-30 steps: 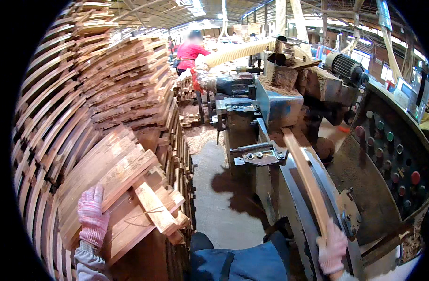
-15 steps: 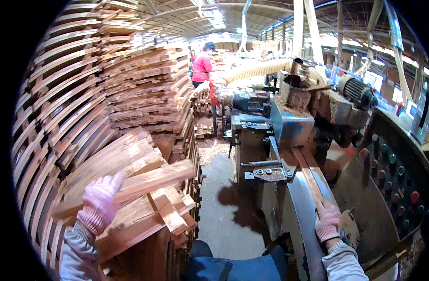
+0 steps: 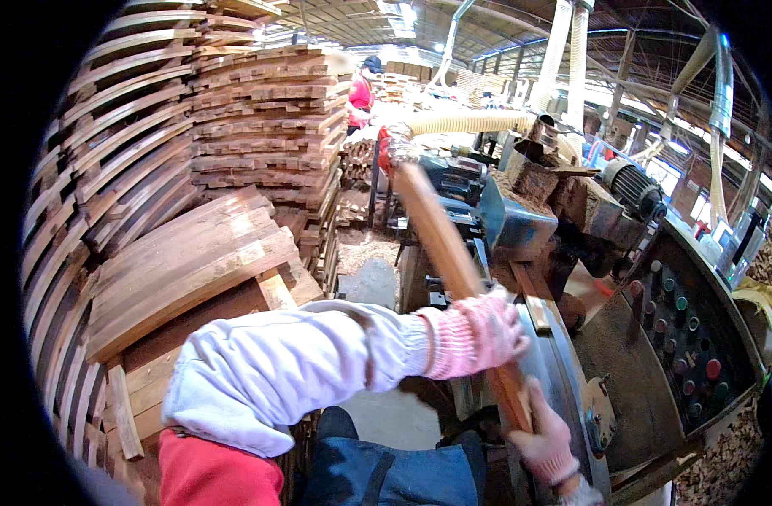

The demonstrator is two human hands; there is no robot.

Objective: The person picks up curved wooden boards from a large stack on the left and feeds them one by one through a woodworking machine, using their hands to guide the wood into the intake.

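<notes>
Wooden board (image 3: 441,232) moved rightward (seemingly two-handed).

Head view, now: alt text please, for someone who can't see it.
A gloved left hand grips a wooden strip slanting before a woodworking machine, with the gloved right hand at its near end. Another strip lies on the machine's bed. Stacked boards rise at left; a button panel stands at right.

Held board (image 3: 442,234): wood, matt, smooth-faced. Left glove (image 3: 473,335): knitted cloth, matt. Machine bed (image 3: 563,379), 4 o'clock: smooth metal, slightly glossy. Hose (image 3: 470,123), 1 o'clock: ribbed, plastic-looking.
</notes>
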